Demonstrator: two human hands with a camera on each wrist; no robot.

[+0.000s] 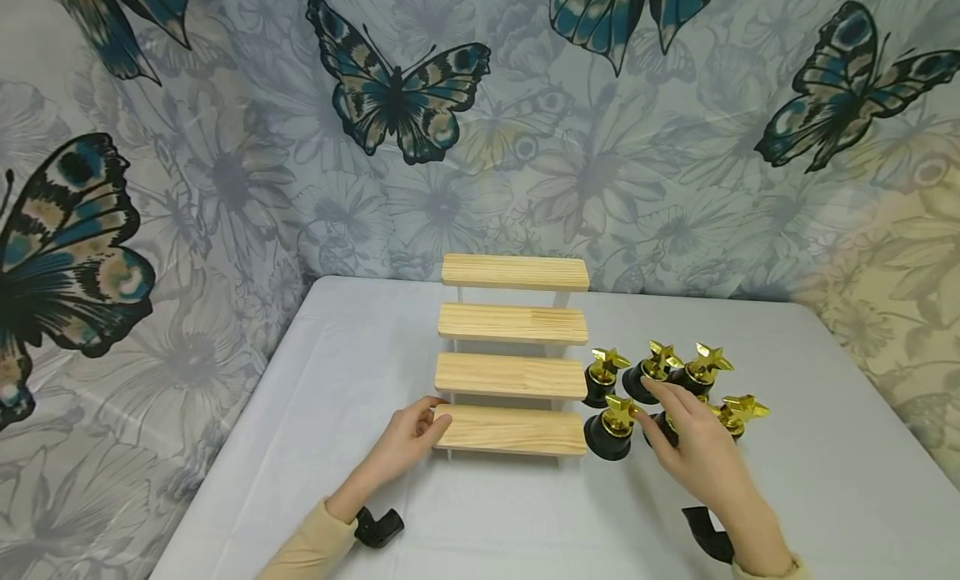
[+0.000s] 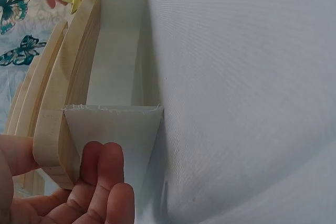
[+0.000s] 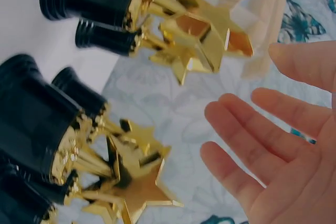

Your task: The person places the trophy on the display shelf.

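Observation:
A stepped display rack with several pale wooden shelves stands on the table; its lowest shelf (image 1: 510, 431) faces me. My left hand (image 1: 402, 437) grips the left end of that shelf, and the left wrist view shows the thumb and fingers around the shelf end (image 2: 52, 135), fingertips near the white support (image 2: 118, 127). To the right of the rack stand several small trophies with gold stars and black bases. My right hand (image 1: 701, 451) hovers among them with fingers spread, nearest the front trophy (image 1: 609, 434). In the right wrist view, the palm faces a gold star (image 3: 210, 32), apart from it.
A white cloth (image 1: 825, 447) covers the table. Behind it hangs a curtain (image 1: 600, 172) patterned with flowers and butterflies. Black straps (image 1: 378, 527) show at the wrists. The back trophies (image 1: 705, 370) stand close together beside the rack.

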